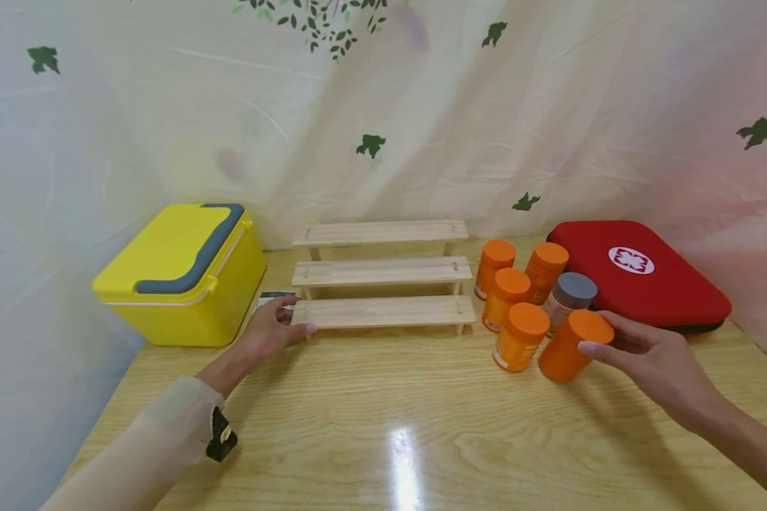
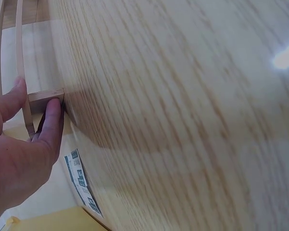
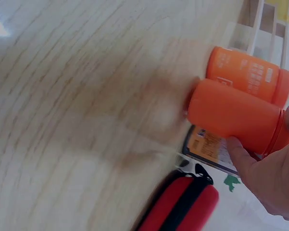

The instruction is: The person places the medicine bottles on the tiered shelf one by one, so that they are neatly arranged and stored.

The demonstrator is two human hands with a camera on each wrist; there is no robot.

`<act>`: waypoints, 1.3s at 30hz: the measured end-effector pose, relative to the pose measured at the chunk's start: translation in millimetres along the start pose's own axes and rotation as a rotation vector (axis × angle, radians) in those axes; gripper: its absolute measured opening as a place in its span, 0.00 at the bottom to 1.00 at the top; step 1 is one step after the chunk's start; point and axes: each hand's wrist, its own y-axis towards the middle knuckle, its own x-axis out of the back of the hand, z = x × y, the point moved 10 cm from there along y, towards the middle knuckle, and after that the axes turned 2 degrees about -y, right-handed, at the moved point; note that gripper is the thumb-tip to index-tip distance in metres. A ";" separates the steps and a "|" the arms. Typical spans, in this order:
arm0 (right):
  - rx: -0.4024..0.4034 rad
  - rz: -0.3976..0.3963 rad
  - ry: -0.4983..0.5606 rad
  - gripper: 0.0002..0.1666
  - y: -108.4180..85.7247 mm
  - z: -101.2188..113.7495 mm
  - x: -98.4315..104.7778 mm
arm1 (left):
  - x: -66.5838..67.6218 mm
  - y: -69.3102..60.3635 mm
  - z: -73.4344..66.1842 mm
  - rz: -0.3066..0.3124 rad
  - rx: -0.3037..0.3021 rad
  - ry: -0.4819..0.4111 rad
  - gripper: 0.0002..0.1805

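My left hand pinches the left end of the lowest plank of a three-step wooden rack. In the left wrist view, the thumb lies on the plank and a finger touches the short leg beneath it. On the right, my right hand holds an orange bottle near its cap, thumb on one side and fingers on the other. That bottle is plain orange in the right wrist view. Beside it stand several orange-capped bottles and a clear one with a grey cap.
A yellow cooler box with a grey handle stands at the left. The red first-aid case lies behind the bottles on the right. A small printed packet lies near the left hand. A leaf-patterned curtain hangs behind.
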 end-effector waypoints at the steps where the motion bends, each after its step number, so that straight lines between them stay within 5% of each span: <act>1: 0.004 -0.014 -0.005 0.44 -1.1 0.7 3.1 | 0.1 0.0 -0.1 0.000 -0.004 0.003 0.39; 11: 0.016 -0.091 -0.060 0.44 -4.2 30.7 43.4 | 0.5 -0.3 0.8 0.006 0.008 0.016 0.39; 22: 0.083 -0.059 0.002 0.37 17.0 86.8 65.0 | -0.2 -0.2 -0.3 0.007 0.008 0.020 0.39; 31: 0.085 0.109 0.062 0.34 45.9 133.9 36.2 | 1.0 0.2 1.8 -0.001 0.006 0.028 0.40; 39: 0.179 0.079 0.115 0.31 70.0 177.7 15.9 | 1.1 -0.8 -1.1 -0.009 -0.006 0.037 0.38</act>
